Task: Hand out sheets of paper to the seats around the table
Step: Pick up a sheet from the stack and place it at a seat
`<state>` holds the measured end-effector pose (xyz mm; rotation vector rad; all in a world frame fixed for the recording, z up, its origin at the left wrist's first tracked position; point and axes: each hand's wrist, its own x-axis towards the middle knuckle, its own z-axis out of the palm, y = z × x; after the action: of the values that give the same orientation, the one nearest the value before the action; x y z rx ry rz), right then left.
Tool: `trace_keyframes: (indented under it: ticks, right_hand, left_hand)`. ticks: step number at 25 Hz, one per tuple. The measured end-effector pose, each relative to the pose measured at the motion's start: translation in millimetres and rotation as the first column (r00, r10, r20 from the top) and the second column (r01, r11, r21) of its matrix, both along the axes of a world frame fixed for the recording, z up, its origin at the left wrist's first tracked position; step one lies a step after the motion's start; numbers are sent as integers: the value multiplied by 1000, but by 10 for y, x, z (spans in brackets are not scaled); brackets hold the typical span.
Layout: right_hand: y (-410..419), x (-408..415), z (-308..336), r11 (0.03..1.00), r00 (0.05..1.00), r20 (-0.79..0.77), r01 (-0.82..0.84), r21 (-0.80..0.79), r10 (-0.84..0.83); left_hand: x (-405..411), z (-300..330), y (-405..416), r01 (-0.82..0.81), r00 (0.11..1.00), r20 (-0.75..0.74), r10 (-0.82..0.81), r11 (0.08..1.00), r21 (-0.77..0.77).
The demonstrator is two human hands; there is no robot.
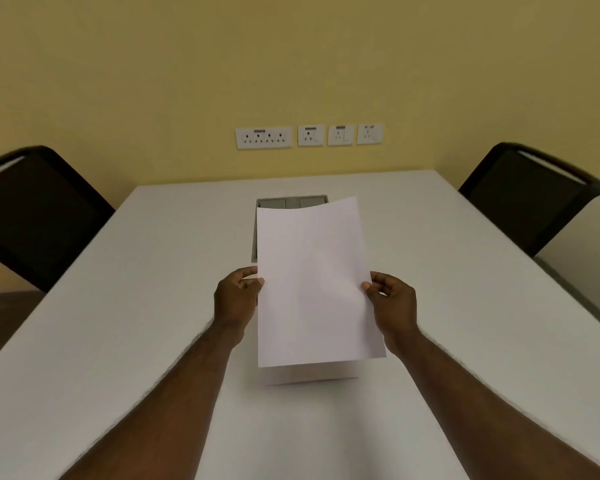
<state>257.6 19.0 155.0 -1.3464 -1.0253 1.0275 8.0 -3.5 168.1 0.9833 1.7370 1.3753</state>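
Observation:
A white sheet of paper (314, 282) hangs above the middle of the white table (153, 306), held by both its long edges. My left hand (237, 299) pinches its left edge and my right hand (392, 304) pinches its right edge. The sheet's far end bows slightly upward. Under its near end lies more white paper (309, 375) flat on the table, mostly hidden by the held sheet.
A black chair (35, 216) stands at the table's left side and another black chair (530, 199) at its right. A grey socket box (284, 203) is set into the table beyond the sheet. Wall sockets (309, 136) line the yellow wall behind.

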Motion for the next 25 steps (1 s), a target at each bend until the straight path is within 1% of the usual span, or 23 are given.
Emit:
trace_keyframes:
  ticks: [6, 9, 12, 17, 21, 25]
  right_hand:
    - [-757, 170, 738, 998, 999, -29, 16, 56, -15]
    - [-1198, 277, 979, 998, 999, -46, 24, 62, -21]
    - [-1612, 445, 1125, 997, 998, -50, 38, 70, -34]
    - [-2150, 913, 1123, 994, 995, 0, 101, 42, -101]
    - [-2362, 1477, 969, 990, 987, 82, 141, 2, -141]
    - [-2342, 2098, 703, 989, 977, 174, 136, -50, -125]
  left_hand:
    - [141, 819, -707, 58, 998, -31, -53, 980, 189]
    - [249, 1089, -1081, 85, 996, -27, -81, 968, 235]
    - [423, 1227, -1439, 118, 993, -9, -120, 961, 249]
    - [909, 1131, -1930, 162, 986, 1, -167, 959, 233]
    - [1404, 839, -2184, 232, 969, 42, -242, 959, 165]
    - [2000, 421, -2292, 254, 966, 40, -257, 965, 73]
